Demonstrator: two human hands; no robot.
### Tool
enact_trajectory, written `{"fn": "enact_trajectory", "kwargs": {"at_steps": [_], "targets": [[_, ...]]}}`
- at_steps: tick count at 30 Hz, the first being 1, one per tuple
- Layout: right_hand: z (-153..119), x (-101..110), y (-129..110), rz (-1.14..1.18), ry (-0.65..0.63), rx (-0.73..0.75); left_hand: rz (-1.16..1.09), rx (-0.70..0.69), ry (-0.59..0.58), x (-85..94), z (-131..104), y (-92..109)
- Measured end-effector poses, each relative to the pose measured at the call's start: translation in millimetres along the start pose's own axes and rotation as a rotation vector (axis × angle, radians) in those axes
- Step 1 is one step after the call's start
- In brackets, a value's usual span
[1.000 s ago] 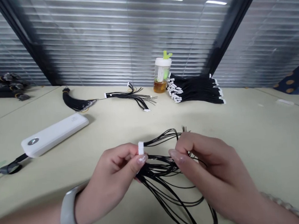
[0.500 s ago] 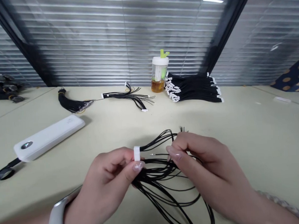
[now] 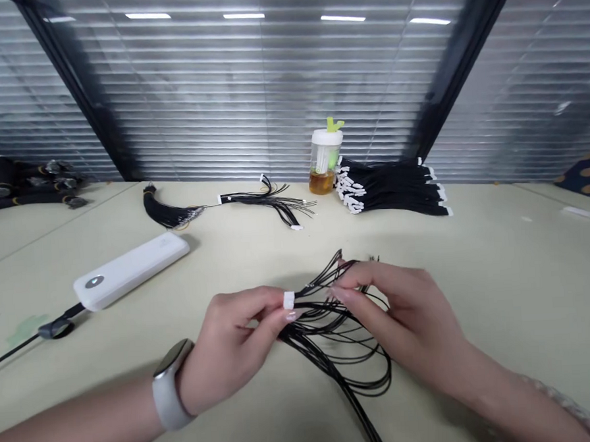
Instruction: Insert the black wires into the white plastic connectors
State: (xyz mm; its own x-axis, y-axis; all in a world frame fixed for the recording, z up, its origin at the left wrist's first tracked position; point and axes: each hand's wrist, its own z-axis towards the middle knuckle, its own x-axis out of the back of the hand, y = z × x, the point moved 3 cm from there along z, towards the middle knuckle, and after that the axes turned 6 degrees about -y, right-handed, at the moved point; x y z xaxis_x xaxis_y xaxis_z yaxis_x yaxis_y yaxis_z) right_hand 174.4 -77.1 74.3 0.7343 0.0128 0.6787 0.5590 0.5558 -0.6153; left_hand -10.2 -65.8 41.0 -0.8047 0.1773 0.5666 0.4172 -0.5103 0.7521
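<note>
Between thumb and fingers, my left hand pinches a small white connector with black wires running out of its right side. My right hand is closed in a pinch on thin black wires just right of the connector. The wires loop below both hands and trail to the bottom edge; some thin ends stick up behind my right fingers. Exactly which wire tip lies between the right fingertips is too small to tell.
A white power bank with a cable lies left. Along the back are black wire bundles, a loose harness, a bottle of amber liquid and a pile of black cables with white connectors. More bundles lie far left.
The view has shifted, so objects on the table appear further right and lower. My hands are still pinching; my right fingertips are nearer the connector, and the wire loops hang differently.
</note>
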Motion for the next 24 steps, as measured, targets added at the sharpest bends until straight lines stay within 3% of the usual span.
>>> {"fn": "enact_trajectory", "kwargs": {"at_steps": [6, 12, 15, 20, 24], "targets": [[-7.4, -1.1, -15.4, -0.095, 0.157, 0.421, 0.041, -0.276, 0.14, 5.9, -0.8, 10.7], [-8.7, 4.1, -24.4, -0.182, 0.186, 0.51, -0.007, -0.291, 0.165, 7.6, -7.8, 20.8], [-10.7, 5.8, -26.7, -0.216, 0.194, 0.512, -0.056, -0.232, 0.14, 7.8, -10.2, 23.9], [-15.3, 2.7, -24.2, -0.385, 0.254, 0.498, -0.224, 0.034, 0.056, 4.6, -8.5, 17.3], [-16.0, -1.0, -21.7, -0.444, 0.228, 0.493, -0.355, 0.179, -0.023, 0.4, -8.1, 10.3]]}}
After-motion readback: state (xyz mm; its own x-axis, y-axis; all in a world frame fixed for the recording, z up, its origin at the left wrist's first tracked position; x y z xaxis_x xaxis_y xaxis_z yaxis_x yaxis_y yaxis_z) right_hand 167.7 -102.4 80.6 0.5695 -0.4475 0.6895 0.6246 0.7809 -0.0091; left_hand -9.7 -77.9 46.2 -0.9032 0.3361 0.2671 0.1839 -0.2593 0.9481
